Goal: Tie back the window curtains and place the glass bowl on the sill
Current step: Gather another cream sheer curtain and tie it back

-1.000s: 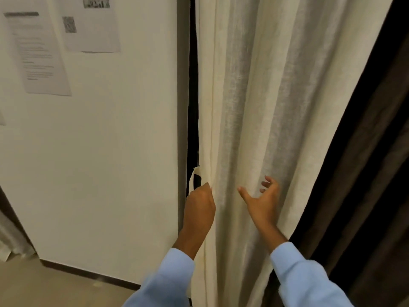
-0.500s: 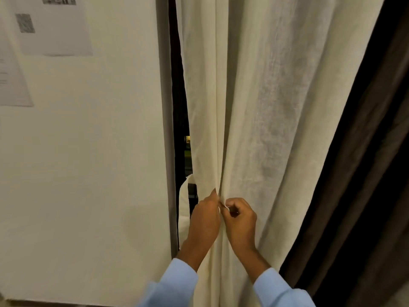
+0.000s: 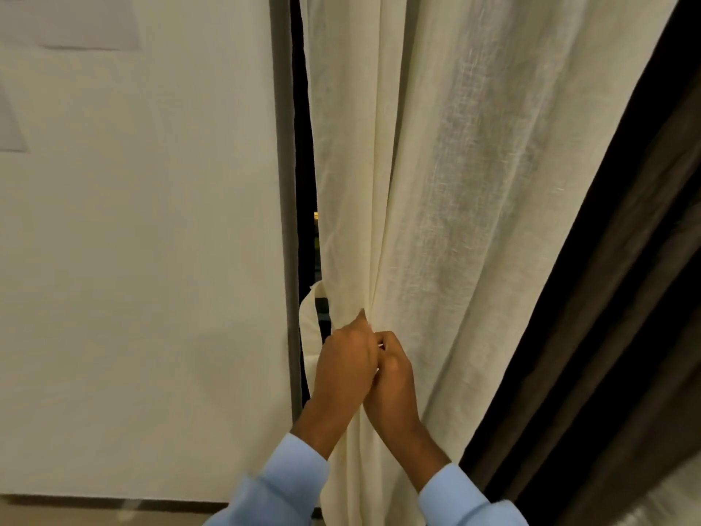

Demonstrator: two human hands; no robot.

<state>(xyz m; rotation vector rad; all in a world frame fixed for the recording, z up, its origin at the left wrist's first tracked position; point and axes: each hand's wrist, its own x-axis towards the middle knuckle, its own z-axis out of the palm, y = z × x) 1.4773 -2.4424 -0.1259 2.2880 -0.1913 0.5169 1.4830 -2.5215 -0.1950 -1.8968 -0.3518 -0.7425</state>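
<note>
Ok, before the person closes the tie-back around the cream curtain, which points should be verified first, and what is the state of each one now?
1. Cream curtain gathered into one bunch: ok, its folds meet at the hands.
2. Tie-back strap passed behind the curtain: ok, it loops out at the curtain's left edge.
3. Left hand holds the strap: ok, the loop runs into it.
4. Right hand has the other end: ok, probably; its curled fingers pinch a pale strip.
5. Dark brown curtain inside the loop: not ok, it hangs free.
6. Glass bowl and sill: cannot tell, neither is in view.
</note>
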